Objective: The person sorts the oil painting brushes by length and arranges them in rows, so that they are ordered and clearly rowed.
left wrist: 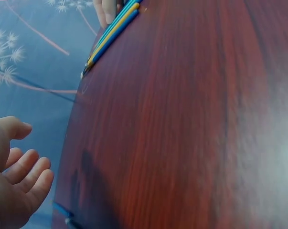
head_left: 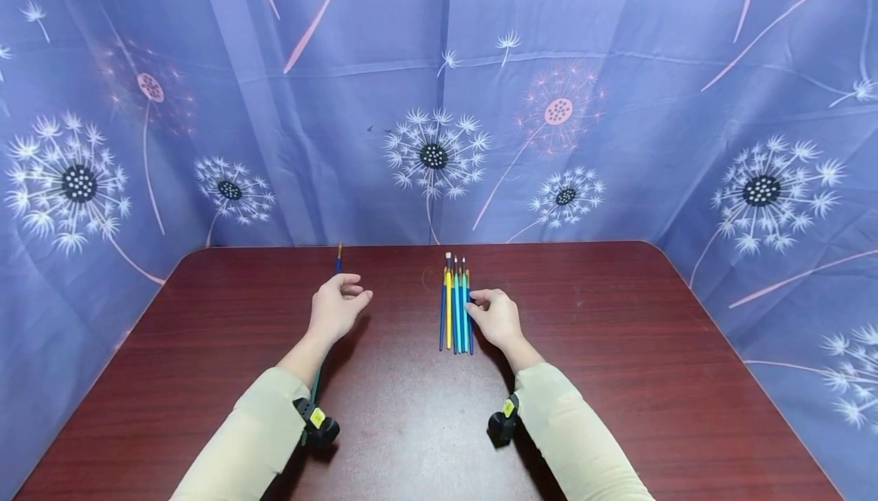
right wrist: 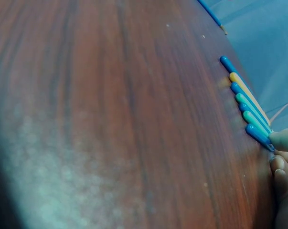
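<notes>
Several paintbrushes lie side by side on the table in a row, bristles toward the far edge. They include a yellow paintbrush point(head_left: 449, 309), teal ones and blue ones. At the row's right end, my right hand point(head_left: 495, 318) pinches the outermost blue paintbrush point(right wrist: 256, 134) between thumb and fingers. My left hand point(head_left: 338, 309) hovers over the table left of the row, its fingers loosely bent around nothing. Beyond that hand another blue paintbrush point(head_left: 339, 258) points at the far edge, partly hidden by the hand. A teal handle point(head_left: 315, 386) shows beside the left forearm.
The dark red wooden table point(head_left: 405, 425) has rounded far corners. Behind it and along both sides hangs a purple-blue curtain point(head_left: 370, 43) with dandelion prints. A black wrist camera point(head_left: 321, 426) sits on the left sleeve, another wrist camera point(head_left: 503, 425) on the right.
</notes>
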Motion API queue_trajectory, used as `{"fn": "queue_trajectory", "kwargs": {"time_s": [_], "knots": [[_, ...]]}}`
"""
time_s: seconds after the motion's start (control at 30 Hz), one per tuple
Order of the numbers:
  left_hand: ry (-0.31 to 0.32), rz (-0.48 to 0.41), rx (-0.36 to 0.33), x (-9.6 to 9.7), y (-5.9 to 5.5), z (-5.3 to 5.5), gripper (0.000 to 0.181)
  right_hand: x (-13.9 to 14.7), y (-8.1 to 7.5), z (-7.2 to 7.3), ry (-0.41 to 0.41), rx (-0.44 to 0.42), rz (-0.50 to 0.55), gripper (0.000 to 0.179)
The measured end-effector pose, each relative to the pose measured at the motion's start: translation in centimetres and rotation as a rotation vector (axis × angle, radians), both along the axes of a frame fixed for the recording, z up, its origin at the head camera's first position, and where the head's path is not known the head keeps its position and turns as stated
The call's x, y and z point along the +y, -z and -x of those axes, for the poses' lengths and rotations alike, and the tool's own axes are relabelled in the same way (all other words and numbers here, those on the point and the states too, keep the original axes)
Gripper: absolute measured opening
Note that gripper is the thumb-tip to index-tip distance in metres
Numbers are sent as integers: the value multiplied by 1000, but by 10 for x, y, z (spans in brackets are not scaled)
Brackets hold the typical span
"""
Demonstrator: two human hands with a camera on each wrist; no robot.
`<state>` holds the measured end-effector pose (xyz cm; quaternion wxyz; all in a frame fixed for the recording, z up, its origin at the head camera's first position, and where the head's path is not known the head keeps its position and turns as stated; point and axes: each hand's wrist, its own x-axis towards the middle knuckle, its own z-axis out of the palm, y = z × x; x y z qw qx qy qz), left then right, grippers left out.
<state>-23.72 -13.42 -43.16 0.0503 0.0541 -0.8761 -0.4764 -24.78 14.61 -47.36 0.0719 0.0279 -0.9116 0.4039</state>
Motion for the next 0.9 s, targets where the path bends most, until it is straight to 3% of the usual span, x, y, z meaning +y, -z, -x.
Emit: {"fn": "queue_trajectory", "kwargs": {"time_s": [0.63, 0.9], "knots": [[5, -120, 81, 65, 14, 32, 37, 1, 1, 1, 2, 1, 12, 28], [11, -148, 94, 88, 21, 39, 35, 1, 2, 0, 7, -16, 13, 28]]}}
